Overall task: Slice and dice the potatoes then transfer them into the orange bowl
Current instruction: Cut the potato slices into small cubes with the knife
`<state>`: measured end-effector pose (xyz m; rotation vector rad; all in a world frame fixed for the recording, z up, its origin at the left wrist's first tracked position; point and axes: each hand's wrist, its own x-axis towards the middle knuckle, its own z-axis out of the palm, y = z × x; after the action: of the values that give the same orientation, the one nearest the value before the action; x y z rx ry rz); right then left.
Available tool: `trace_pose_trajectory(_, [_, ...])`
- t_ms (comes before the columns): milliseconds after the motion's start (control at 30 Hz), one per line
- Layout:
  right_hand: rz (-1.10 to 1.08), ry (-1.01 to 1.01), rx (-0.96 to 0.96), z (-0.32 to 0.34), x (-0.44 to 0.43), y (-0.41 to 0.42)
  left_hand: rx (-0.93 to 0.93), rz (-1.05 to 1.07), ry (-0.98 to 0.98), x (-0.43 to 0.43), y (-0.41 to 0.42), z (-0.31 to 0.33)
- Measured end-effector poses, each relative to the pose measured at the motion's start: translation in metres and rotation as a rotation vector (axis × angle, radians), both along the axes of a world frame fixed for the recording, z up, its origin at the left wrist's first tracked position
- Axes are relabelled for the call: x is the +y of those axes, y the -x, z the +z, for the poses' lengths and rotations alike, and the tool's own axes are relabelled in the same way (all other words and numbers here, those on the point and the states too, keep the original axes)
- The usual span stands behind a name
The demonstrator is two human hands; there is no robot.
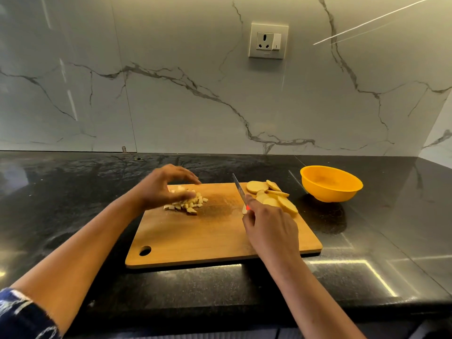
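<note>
We grip the knife [239, 188] in our right hand [271, 231], fingers wrapped round the handle, blade pointing away over the board [208, 236]. Our left hand [168, 184] is loosely cupped over the dice [188, 204], fingers spread and slightly blurred; we cannot tell whether it touches them. The dice sit at the board's far left. The uncut slices [271, 194] lie stacked at the far right, just beside the knife. The bowl [330, 184] stands on the counter [367, 241] off the board's right corner and looks empty.

Risks, as we judge them:
- A cupped sweep may scatter dice off the far or left edge onto the counter.
- The dice must cross the whole board to reach the bowl, so spills are likely.
- The slices overlap, so the stack may slide under the blade.
- The blade tip is up while the left hand moves nearby, which is a cut hazard.
</note>
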<state>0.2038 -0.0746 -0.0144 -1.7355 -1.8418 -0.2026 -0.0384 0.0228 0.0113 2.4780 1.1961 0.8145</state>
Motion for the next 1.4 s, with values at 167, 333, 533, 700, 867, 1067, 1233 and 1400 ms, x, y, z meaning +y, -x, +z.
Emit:
trace_pose_trajectory(167, [-0.001, 0.006, -0.001, -0.001, 0.000, -0.001, 0.566, -0.036, -0.177, 0.012, -0.023, -0.018])
trace_pose_trajectory(333, [-0.028, 0.014, 0.009, -0.003, 0.003, -0.002, 0.417, 0.048, -0.297, 0.022, -0.015, -0.022])
trace_pose_trajectory(533, [-0.046, -0.006, 0.044, 0.006, 0.004, -0.018, -0.040, 0.077, -0.237, 0.014, -0.009, -0.017])
trace_pose_trajectory(700, [-0.085, -0.050, 0.115, 0.012, 0.013, -0.036, 0.023, 0.261, -0.459, 0.008, -0.010, -0.010])
trace_pose_trajectory(867, [-0.069, -0.006, 0.142, 0.008, 0.014, -0.039, 0.108, 0.204, -0.282, 0.004, -0.043, 0.004])
trace_pose_trajectory(1067, [-0.060, 0.010, 0.185, 0.008, 0.012, -0.044, 0.591, -0.049, 0.098, 0.006, -0.119, 0.014])
trace_pose_trajectory(1233, [-0.045, 0.001, 0.199, 0.006, 0.011, -0.045, 0.577, -0.115, 0.223, 0.028, -0.126, 0.012])
trace_pose_trajectory(1400, [-0.038, -0.013, 0.206, 0.007, 0.011, -0.043, 0.522, -0.127, 0.252, 0.034, -0.124, 0.008])
